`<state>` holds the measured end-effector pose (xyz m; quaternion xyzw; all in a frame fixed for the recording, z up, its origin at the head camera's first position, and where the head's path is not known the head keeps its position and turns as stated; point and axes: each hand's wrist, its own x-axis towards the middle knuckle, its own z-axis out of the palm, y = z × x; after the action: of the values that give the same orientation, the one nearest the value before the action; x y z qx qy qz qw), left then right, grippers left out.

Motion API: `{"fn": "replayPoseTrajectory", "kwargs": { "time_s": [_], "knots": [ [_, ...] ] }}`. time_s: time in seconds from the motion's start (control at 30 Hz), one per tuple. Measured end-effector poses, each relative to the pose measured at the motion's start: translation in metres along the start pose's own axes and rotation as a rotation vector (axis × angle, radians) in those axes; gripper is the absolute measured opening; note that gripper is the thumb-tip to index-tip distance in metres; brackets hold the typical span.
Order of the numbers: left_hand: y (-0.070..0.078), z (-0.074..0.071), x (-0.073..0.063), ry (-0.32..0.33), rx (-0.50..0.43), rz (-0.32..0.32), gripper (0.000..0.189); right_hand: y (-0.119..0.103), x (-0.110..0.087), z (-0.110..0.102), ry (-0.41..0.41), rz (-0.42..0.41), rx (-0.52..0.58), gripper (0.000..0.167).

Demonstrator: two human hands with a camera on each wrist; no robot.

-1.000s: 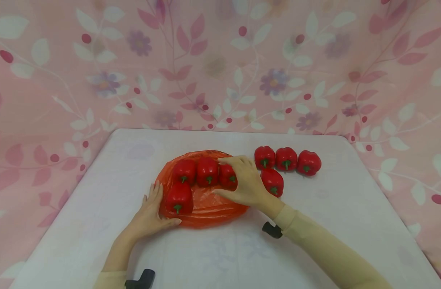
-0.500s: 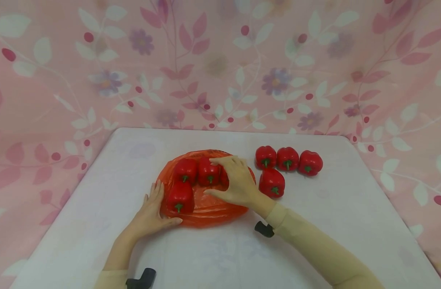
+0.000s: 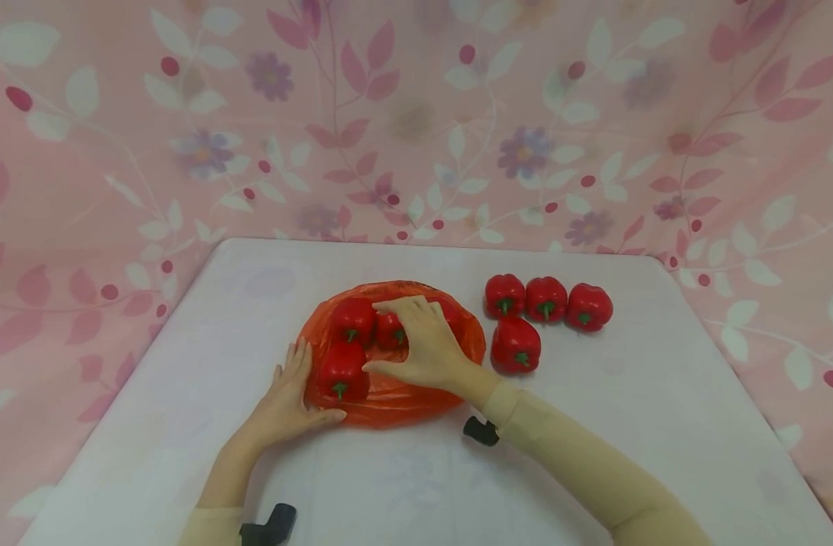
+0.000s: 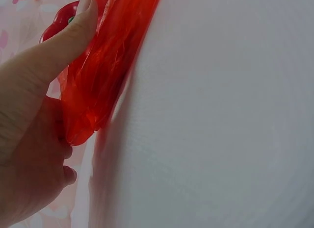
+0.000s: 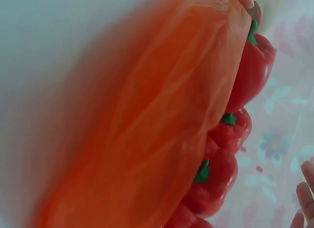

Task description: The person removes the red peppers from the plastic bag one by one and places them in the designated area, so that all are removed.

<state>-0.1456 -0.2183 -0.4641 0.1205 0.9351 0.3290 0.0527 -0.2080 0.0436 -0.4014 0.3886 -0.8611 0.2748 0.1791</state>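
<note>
An orange-red plastic bag [image 3: 396, 406] lies spread on the table with several red bell peppers inside. These include a front-left pepper [image 3: 344, 370], one behind it [image 3: 352, 320] and a middle pepper [image 3: 390, 331] partly covered by my right hand [image 3: 426, 345]. That hand hovers over the bag with thumb and fingers spread apart; in the right wrist view its fingertips [image 5: 305, 189] stand clear of the peppers. My left hand [image 3: 283, 402] rests along the bag's left edge. Its thumb [image 4: 64, 46] lies against the bag's side, with the fingers extended along the rim.
Outside the bag, to its right, several more red bell peppers stand: a back row with one pepper [image 3: 545, 299] in its middle, and one [image 3: 516, 346] in front. A white table [image 3: 594, 440] carries everything. A pink floral cloth [image 3: 416, 121] hangs behind.
My right hand has moved left across the bag, from over the rightmost pepper to over the middle one, uncovering part of the former. My left hand has stayed at the bag's edge.
</note>
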Motion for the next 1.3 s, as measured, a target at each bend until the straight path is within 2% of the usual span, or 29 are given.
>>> {"fn": "replayPoseTrajectory", "kwargs": {
  "time_s": [0.23,0.6,0.87,1.3],
  "knots": [
    [0.000,0.001,0.002,0.002,0.016,0.007,0.124,-0.008,0.009,0.009,-0.116,0.071,0.006,0.079],
    [-0.001,0.001,0.004,-0.006,0.020,0.002,0.125,-0.009,0.017,0.026,-0.282,0.172,0.036,0.079],
    [-0.003,0.003,0.003,0.011,0.028,0.027,0.124,-0.012,0.018,0.040,-0.411,0.239,0.010,0.083],
    [-0.002,0.002,0.002,-0.003,0.022,-0.001,0.126,-0.026,0.025,0.050,-0.497,0.278,-0.097,0.085]
  ]
}}
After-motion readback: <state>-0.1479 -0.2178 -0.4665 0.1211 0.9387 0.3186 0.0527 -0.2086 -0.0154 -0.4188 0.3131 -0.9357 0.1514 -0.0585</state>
